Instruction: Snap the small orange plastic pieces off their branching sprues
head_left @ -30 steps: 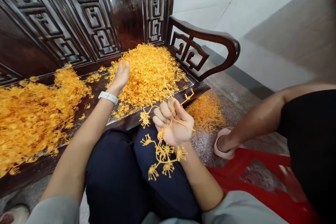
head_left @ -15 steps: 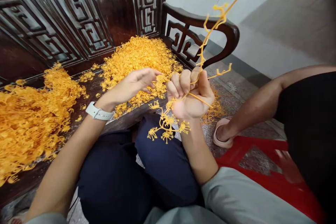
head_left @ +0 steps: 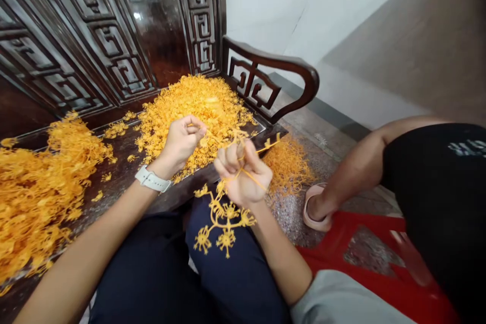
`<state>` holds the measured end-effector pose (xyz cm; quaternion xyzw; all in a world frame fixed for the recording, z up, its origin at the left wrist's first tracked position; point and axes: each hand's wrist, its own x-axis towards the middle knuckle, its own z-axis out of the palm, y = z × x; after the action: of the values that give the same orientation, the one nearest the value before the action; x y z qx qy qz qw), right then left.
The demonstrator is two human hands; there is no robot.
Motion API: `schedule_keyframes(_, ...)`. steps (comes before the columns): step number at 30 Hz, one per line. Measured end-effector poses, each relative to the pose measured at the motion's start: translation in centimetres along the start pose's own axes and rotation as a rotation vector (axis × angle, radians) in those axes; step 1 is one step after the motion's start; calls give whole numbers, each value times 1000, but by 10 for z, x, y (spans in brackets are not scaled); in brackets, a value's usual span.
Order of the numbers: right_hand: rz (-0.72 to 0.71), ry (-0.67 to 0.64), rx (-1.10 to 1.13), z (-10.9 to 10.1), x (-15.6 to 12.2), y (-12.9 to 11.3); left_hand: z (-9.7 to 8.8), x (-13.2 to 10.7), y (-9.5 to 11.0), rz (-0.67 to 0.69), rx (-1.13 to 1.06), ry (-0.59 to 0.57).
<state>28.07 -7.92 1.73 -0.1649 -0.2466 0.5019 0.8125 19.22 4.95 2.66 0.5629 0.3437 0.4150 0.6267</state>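
Note:
My right hand (head_left: 245,169) is closed around thin yellow plastic stems. From its underside hangs a branched yellow sprig (head_left: 224,223) with several spidery flower-like heads, over my knee. A bare notched stem end (head_left: 270,145) sticks out to the right of the fist. My left hand (head_left: 184,142), with a pale watch band on its wrist, is pinched shut just left of the right hand. What lies between its fingertips is hard to make out against the yellow pile (head_left: 197,104) of small flower-like pieces behind it.
A second heap (head_left: 34,192) of yellow sprigs covers the left of the dark carved wooden bench (head_left: 125,162). The bench's armrest (head_left: 281,63) curves out at the right. Stripped yellow stems (head_left: 290,164) lie on the floor. Another person's leg (head_left: 353,172) and a red stool (head_left: 341,238) are close on the right.
My left hand has gone from loosely spread to pinched shut. My right hand has moved down and left in view with the sprig. The long stem that stood upright above it no longer shows.

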Motion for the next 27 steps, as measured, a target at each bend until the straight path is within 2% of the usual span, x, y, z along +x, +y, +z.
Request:
schedule_keyframes(4,59,18,52,-3,-1,7,-2,19,-11,5,44,89)
schedule_keyframes(5,54,13,61,-1,-3,5,-6,26,-11,6,30,147)
schedule_keyframes(9,24,-14,60,11,-18,-15,-37,50,-10,-82,-105,587)
schedule_keyframes(10,19,-6,50,14,-20,-21,-45,53,-10,-110,-136,579)
schedule_keyframes(13,14,-3,40,18,-23,-31,-57,53,-16,-179,-163,427)
schedule_keyframes(15,12,-11,62,16,-20,-33,-57,50,-21,-172,-137,443)
schedule_keyframes(18,-6,12,101,12,-16,-34,-54,46,-23,-87,-4,462)
schedule_keyframes(21,-18,31,123,8,-14,-37,-49,37,-14,0,54,378)
schedule_keyframes(23,-42,48,124,6,-11,-41,-41,24,-1,-22,-24,223)
schedule_keyframes(25,-100,57,113,4,-6,-47,-25,6,16,-156,-65,-97)
schedule_keyframes(27,-178,59,86,3,1,-52,-5,-11,31,-265,2,-439)
